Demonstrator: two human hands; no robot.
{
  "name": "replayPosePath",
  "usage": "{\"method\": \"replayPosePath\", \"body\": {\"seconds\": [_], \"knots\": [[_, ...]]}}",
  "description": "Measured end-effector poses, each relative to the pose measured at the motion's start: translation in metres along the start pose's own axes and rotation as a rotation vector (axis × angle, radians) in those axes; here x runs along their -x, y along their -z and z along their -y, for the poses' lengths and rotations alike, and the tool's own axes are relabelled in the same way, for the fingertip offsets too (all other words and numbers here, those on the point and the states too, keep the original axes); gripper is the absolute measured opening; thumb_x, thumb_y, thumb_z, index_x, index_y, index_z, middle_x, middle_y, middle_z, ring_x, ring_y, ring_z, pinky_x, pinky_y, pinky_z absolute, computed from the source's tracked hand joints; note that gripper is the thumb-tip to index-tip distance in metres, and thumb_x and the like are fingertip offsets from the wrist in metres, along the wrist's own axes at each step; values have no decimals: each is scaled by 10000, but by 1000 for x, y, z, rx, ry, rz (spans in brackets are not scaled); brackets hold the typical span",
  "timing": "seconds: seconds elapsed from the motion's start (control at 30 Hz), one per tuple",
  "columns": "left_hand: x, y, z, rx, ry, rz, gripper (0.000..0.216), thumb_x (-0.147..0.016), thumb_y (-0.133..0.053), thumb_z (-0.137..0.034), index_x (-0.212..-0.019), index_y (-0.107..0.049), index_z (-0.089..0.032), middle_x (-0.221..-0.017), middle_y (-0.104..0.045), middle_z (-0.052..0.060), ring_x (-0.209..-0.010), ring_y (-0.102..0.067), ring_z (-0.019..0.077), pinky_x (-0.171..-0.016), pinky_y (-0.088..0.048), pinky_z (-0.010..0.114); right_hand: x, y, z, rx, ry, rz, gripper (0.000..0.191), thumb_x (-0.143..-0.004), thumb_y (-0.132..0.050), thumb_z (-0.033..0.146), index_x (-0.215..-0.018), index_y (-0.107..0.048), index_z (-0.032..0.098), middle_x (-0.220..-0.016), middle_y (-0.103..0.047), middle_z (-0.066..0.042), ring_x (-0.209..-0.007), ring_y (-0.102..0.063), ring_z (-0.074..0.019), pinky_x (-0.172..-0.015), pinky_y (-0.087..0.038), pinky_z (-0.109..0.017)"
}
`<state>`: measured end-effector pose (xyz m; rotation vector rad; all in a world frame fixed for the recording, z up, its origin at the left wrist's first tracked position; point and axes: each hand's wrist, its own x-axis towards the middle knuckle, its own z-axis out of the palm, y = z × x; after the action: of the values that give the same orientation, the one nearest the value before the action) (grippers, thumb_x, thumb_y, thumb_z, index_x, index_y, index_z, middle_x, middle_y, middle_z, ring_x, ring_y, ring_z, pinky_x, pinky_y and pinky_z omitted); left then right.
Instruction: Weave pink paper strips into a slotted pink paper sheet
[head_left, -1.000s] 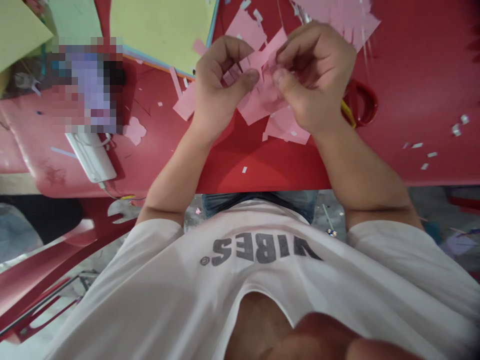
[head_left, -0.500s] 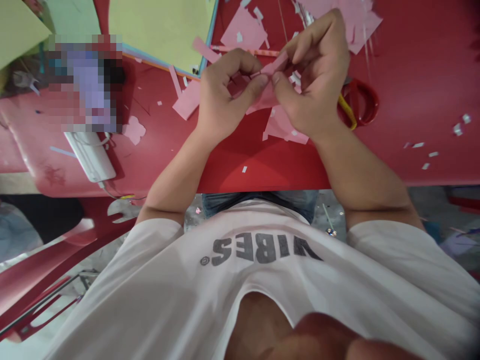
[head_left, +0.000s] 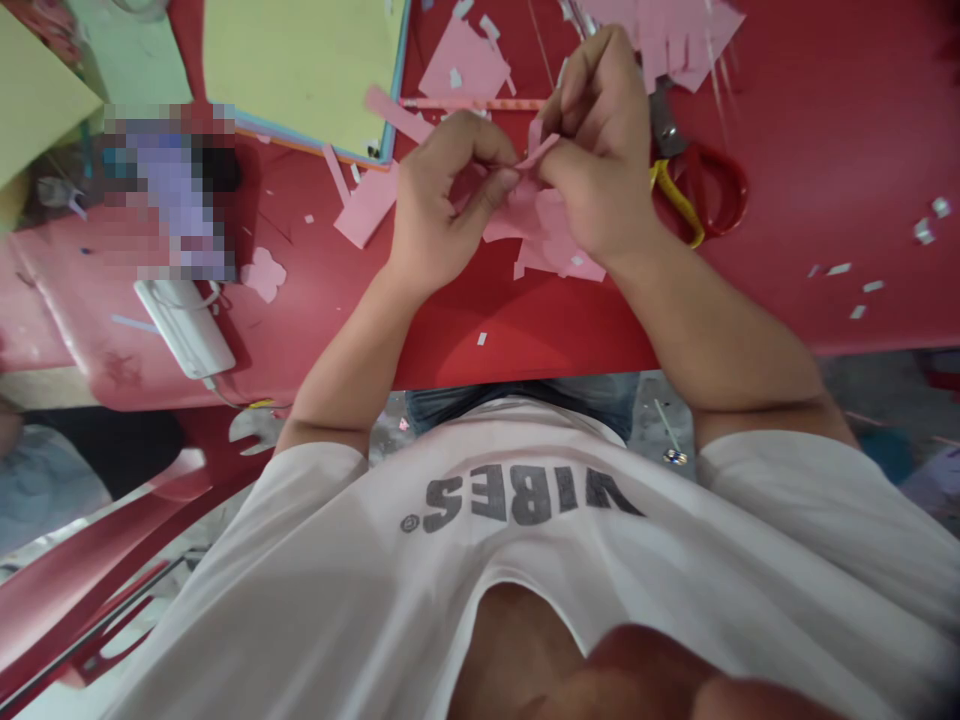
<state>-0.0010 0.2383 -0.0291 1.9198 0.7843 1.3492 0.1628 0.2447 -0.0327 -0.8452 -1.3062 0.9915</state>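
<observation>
My left hand (head_left: 439,205) and my right hand (head_left: 600,150) meet above the red table (head_left: 825,150), both pinched on one small pink paper piece (head_left: 529,160) held between thumbs and fingertips. A narrow pink tab of it sticks up between the two hands. More pink paper scraps (head_left: 559,255) lie flat on the table right under my hands.
Red-handled scissors (head_left: 705,190) lie just right of my right hand. A stack of yellow-green sheets (head_left: 300,65) lies at the back left, with pink offcuts (head_left: 465,70) beside it. A white charger block (head_left: 184,325) sits at the left edge. Tiny white scraps (head_left: 862,285) dot the right side.
Both hands have kept hold of the pink piece and drawn closer together, working it into a narrower fold. The view has shifted slightly, which uncovers more of the scissors.
</observation>
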Motion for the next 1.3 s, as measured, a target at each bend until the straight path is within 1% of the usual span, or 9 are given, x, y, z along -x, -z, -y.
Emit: {"method": "replayPosePath", "body": {"seconds": [0.23, 0.43, 0.57, 0.77, 0.9, 1.07, 1.17, 1.2, 1.3], "knots": [[-3, 7, 8, 13, 5, -56, 177, -952, -672, -414, -952, -698, -239, -849, -638, 40, -784, -546, 172, -699, -383, 342, 0, 3, 7, 86, -6, 55, 293, -701, -580, 96, -906, -449, 260, -898, -459, 5, -727, -433, -143, -617, -370, -306], [-5, 7, 10, 61, 101, -123, 204, -895, -751, -436, -861, -703, -240, -755, -614, -21, -660, -494, 101, -616, -377, 319, 0, 4, 15, 56, 84, 68, 306, -727, -634, 147, -988, -508, 245, -911, -511, 16, -732, -521, -133, -619, -381, -303], [-5, 6, 8, 37, 144, -180, 201, -913, -716, -469, -836, -721, -284, -759, -635, -3, -659, -501, 138, -594, -356, 349, 1, 2, 19, 86, 123, 47, 311, -731, -652, 188, -1012, -532, 245, -860, -513, 14, -755, -537, -148, -619, -365, -308], [-7, 9, 7, 52, 135, -143, 255, -898, -728, -490, -844, -744, -241, -755, -666, 17, -657, -536, 134, -590, -369, 355, 1, 4, 12, 54, -34, 121, 498, -666, -660, 160, -1107, -481, 308, -1184, -498, 28, -795, -553, -110, -555, -354, -280], [-4, 8, 6, 88, 140, -142, 234, -908, -701, -513, -874, -729, -284, -783, -638, 6, -666, -520, 135, -601, -375, 361, 1, 6, 6, -19, -54, 133, 472, -660, -697, 146, -1066, -495, 279, -1164, -502, 33, -697, -515, -77, -527, -307, -280], [-6, 10, 21, 196, 4, -29, 500, -827, -654, -700, -1086, -678, -273, -960, -646, 52, -826, -592, 199, -671, -466, 371, 1, 5, 7, 3, -36, 136, 477, -639, -656, 109, -1047, -473, 275, -1098, -522, 46, -686, -517, -78, -527, -288, -269], [-9, 14, 34, 158, -244, 98, 626, -708, -795, -615, -1236, -625, -325, -1023, -652, 30, -804, -622, 193, -601, -470, 321, 1, 5, 10, -41, -33, 144, 459, -622, -624, 70, -1022, -507, 264, -1065, -530, 36, -705, -531, -94, -546, -306, -277], [-10, 15, 36, 123, -219, 126, 626, -702, -824, -556, -1247, -615, -332, -1041, -646, 28, -800, -623, 187, -609, -478, 316, 1, 5, 12, -46, -31, 146, 448, -623, -618, 64, -1013, -519, 261, -1057, -529, 34, -704, -538, -96, -544, -304, -282], [-8, 16, 35, 68, 8, 38, 388, -819, -759, -445, -1169, -647, -322, -1049, -646, 49, -861, -600, 211, -703, -491, 356, 0, 5, 13, -42, 4, 172, 429, -649, -635, 77, -1024, -528, 258, -1069, -524, 29, -681, -544, -90, -524, -315, -287]]}}
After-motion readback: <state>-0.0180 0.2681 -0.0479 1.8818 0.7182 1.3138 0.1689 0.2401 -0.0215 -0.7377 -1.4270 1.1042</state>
